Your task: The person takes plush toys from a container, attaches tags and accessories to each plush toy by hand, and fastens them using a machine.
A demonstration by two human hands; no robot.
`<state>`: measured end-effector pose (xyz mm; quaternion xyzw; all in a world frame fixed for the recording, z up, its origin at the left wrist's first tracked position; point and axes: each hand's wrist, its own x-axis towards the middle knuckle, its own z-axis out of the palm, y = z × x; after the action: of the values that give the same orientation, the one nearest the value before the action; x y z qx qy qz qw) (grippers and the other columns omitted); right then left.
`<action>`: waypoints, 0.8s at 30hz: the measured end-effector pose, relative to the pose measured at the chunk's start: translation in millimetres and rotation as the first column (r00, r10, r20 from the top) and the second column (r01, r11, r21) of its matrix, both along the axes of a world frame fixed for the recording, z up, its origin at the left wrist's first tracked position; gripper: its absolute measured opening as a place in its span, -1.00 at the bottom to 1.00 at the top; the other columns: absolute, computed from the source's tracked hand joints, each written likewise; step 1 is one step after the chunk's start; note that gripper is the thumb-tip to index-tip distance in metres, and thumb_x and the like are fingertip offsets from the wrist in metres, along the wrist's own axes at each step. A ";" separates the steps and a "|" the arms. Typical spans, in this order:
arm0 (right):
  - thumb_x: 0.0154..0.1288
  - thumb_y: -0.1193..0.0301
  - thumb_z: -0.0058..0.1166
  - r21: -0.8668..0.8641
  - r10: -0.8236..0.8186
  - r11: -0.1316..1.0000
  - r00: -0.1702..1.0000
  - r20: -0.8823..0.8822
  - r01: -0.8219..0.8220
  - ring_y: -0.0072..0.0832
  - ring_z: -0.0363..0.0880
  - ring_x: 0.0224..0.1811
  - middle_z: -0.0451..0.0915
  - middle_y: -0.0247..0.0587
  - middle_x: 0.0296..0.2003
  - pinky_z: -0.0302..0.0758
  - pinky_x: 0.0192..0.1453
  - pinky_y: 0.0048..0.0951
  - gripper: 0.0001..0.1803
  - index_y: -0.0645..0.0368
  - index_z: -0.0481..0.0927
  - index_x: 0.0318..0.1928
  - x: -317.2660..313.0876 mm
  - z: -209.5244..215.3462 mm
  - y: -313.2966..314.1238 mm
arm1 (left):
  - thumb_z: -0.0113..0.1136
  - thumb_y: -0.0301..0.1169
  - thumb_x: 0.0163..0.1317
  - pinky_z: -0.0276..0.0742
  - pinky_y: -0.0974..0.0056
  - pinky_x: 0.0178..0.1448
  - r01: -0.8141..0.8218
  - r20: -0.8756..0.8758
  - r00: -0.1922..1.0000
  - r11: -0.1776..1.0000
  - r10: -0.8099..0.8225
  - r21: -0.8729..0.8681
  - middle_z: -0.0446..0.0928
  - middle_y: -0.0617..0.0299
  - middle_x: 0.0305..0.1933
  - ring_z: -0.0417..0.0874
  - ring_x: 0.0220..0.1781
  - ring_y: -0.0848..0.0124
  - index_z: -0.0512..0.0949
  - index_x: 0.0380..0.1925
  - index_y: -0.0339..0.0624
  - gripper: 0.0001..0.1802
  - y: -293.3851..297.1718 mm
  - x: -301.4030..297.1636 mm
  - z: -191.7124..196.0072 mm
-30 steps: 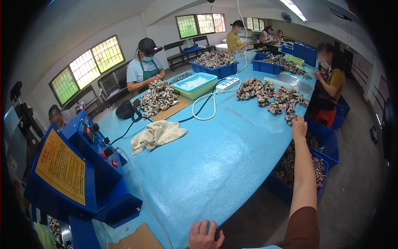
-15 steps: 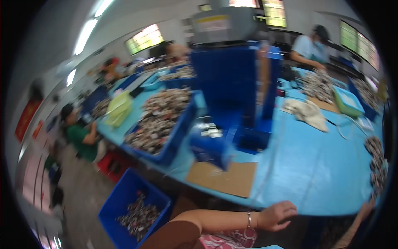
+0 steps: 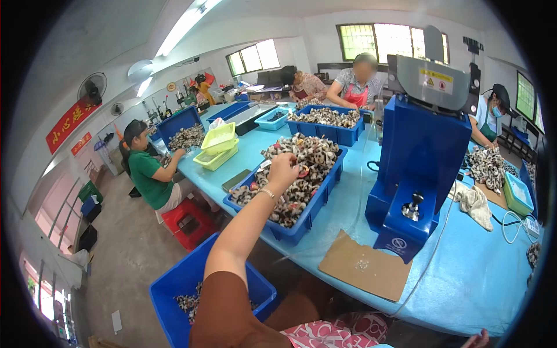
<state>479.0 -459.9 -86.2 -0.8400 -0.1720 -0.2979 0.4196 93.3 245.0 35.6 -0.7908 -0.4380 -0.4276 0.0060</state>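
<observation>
- A blue bin (image 3: 174, 293) is seen on the floor at near left, with a few small black-and-white parts lying in its bottom.
- The left hand (image 3: 282, 169) is extended from the near edge over a blue crate (image 3: 307, 217) on the counter (image 3: 464, 278); its fingers are curled down among the heaped black-and-white parts (image 3: 301, 168), apparently pinching one, though the grasped piece cannot be made out.
- Yellow-green trays (image 3: 219, 146) are stacked far left of the crate.
- A brown cardboard sheet (image 3: 365, 268) lies flat near the counter's near edge, right of the crate.
- A blue press machine (image 3: 420, 174) stands just beyond the cardboard.
- A grey rag (image 3: 476, 203) lies right of the machine.
- Only a sliver of the right hand (image 3: 478, 340) is visible at the near right edge; its state cannot be told.
</observation>
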 end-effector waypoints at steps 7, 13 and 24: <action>0.27 0.45 0.29 -0.166 0.495 0.864 0.739 0.457 -0.476 -0.42 0.55 -0.34 0.59 -0.22 -0.35 0.56 -0.19 -0.39 -0.76 0.21 0.60 -0.08 -116.6 56.7 141.5 | 0.36 -0.17 0.05 0.60 0.06 0.06 -0.190 -0.223 0.968 0.925 0.119 -0.330 0.70 0.03 -0.15 0.71 -0.03 0.10 0.73 -0.26 -0.09 -0.69 57.6 3.9 -25.4; 0.31 0.53 0.22 0.007 0.723 0.682 0.672 -0.160 -0.732 -0.53 0.58 -0.29 0.63 -0.15 -0.28 0.54 -0.21 -0.47 -0.73 0.23 0.58 0.01 -199.0 -15.1 193.6 | 0.33 -0.32 0.26 0.32 0.36 -0.41 0.600 0.742 0.660 0.676 -0.117 -0.428 0.55 0.30 -0.46 0.43 -0.47 0.59 0.54 -0.45 -0.21 -0.77 -44.6 -35.9 11.7; 0.40 0.45 0.07 0.240 0.929 0.369 0.360 -0.082 -0.898 -0.21 0.52 -0.57 0.55 -0.07 -0.53 0.37 -0.46 -0.27 -0.86 0.26 0.59 -0.28 -304.0 61.6 336.3 | 0.28 -0.49 0.31 0.48 0.41 0.00 0.730 0.774 0.576 0.592 -0.264 -0.341 0.57 0.26 -0.11 0.54 -0.09 0.55 0.54 -0.02 -0.29 -0.73 -330.7 -39.8 -103.2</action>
<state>175.1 -123.6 -24.5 -0.5922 -0.5426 0.0615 0.5925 53.4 -85.8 -67.6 -0.6358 -0.2664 -0.4810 -0.5416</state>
